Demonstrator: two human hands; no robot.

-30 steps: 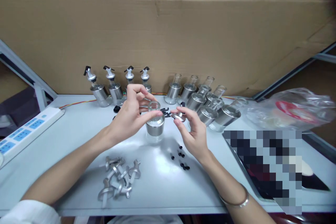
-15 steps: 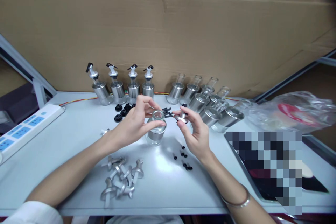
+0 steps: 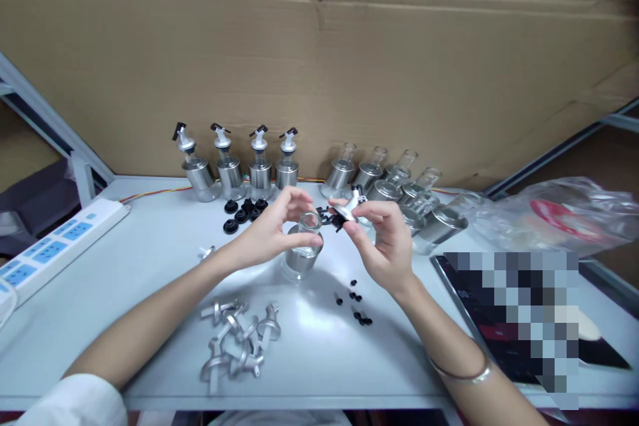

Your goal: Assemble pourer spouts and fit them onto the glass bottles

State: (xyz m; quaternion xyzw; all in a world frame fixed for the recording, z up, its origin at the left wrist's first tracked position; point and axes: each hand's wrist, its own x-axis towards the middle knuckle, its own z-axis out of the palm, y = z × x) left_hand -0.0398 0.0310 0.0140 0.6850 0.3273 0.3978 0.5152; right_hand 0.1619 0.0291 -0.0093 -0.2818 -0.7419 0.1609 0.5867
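Observation:
A glass oil bottle [image 3: 303, 261] with a steel sleeve stands on the table, uncapped and leaning slightly. Around its neck curve the thumb and fingers of my left hand [image 3: 279, 229]; the fingertips behind the glass are partly hidden. My right hand [image 3: 387, 239] pinches a pourer spout [image 3: 345, 212], silver with a black lever on top and a black stopper beneath, tilted just right of the bottle mouth and apart from it. Below that hand lie several small black caps [image 3: 358, 297]. Behind the spout are black levers [image 3: 324, 215], partly covered.
Several bottles with pourers [image 3: 229, 173] line the back left, near black stoppers [image 3: 241, 215]. Uncapped bottles [image 3: 387, 190] group at back right. Loose silver spouts [image 3: 242, 336] lie front left. A power strip [image 3: 60, 246], a plastic bag [image 3: 559, 213] and a dark tablet-like device [image 3: 479, 319] flank them.
My right hand has turned the pourer spout, so its black stopper now points down and left toward the bottle. My left hand stays at the bottle neck. The whole view has shifted slightly.

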